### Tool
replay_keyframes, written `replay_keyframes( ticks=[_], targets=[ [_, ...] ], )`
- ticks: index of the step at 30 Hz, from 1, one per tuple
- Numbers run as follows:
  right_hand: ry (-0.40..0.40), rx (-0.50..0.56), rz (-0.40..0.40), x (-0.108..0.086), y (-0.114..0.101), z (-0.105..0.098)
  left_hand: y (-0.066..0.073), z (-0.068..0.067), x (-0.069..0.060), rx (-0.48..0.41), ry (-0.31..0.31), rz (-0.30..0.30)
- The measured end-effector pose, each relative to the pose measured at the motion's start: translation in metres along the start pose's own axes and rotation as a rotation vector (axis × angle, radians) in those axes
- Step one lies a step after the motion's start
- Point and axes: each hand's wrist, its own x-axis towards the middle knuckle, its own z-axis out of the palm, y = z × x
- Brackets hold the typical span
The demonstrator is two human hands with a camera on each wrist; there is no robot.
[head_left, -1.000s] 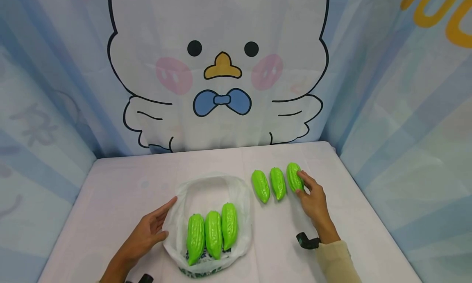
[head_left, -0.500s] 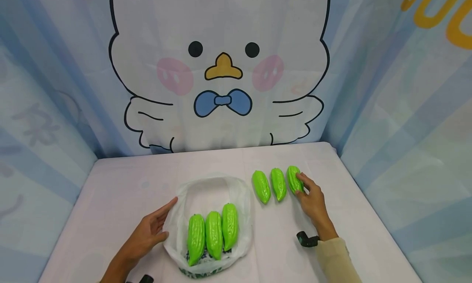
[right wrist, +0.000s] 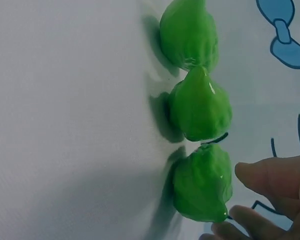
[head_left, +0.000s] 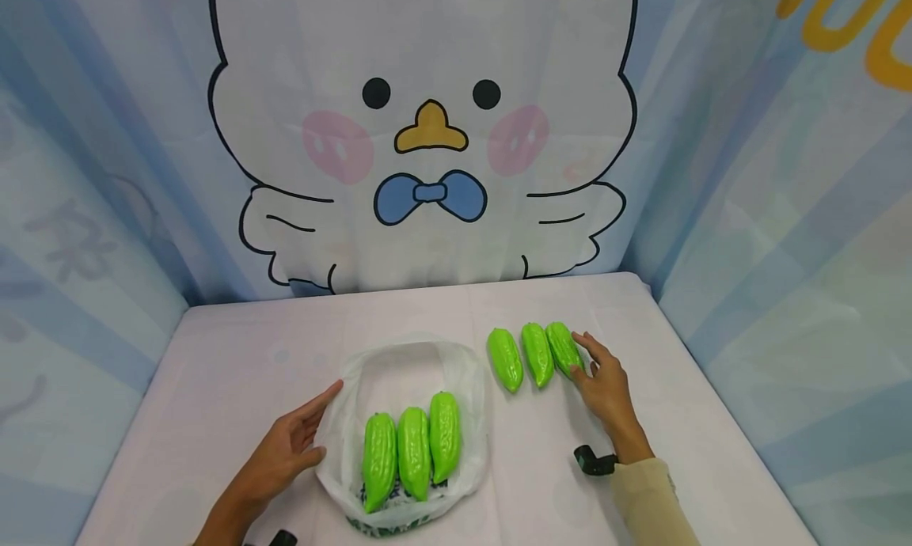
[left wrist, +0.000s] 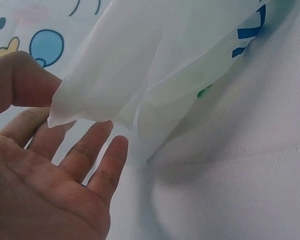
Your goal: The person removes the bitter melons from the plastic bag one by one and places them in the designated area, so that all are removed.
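Note:
A white plastic bag (head_left: 473, 443) stands with its mouth spread, three glossy green bitter melons (head_left: 414, 453) side by side inside. My left hand (head_left: 281, 451) is at the bag's left side, fingers extended and touching its edge; the left wrist view shows the bag's corner (left wrist: 90, 95) against the fingers. Beyond the bag to the right, three more bitter melons (head_left: 505, 360) lie in a row. Next to the rightmost bitter melon (head_left: 563, 346), my right hand (head_left: 606, 384) has its fingers spread. In the right wrist view a gap separates the visible fingertip from the nearest bitter melon (right wrist: 202, 185).
The table (head_left: 235, 356) has a pale cloth over it. Behind it hangs a curtain (head_left: 427, 253) printed with a cartoon bird, and blue-white curtains flank both sides. A black wrist device (head_left: 594, 461) sits at my right wrist.
The rightmost bitter melon has shifted left and tilted, coming against the middle one. My right hand's fingers have come away from its upper part. The left hand and bag stay put.

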Motion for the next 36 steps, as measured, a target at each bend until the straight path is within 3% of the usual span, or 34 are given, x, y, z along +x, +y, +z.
replay_keyframes(
  ticks=[14, 28, 36],
  targets=[
    [0.076, -0.033, -0.121, -0.023, -0.028, 0.007, 0.0, 0.0, 0.0, 0.01, 0.011, 0.004],
    [0.039, 0.066, -0.237, -0.058, -0.062, 0.028, 0.002, 0.001, 0.0, 0.027, 0.026, -0.012],
    [-0.021, 0.101, -0.308, -0.077, -0.075, 0.045, 0.001, 0.002, 0.0, 0.032, 0.038, -0.021]
  ],
)
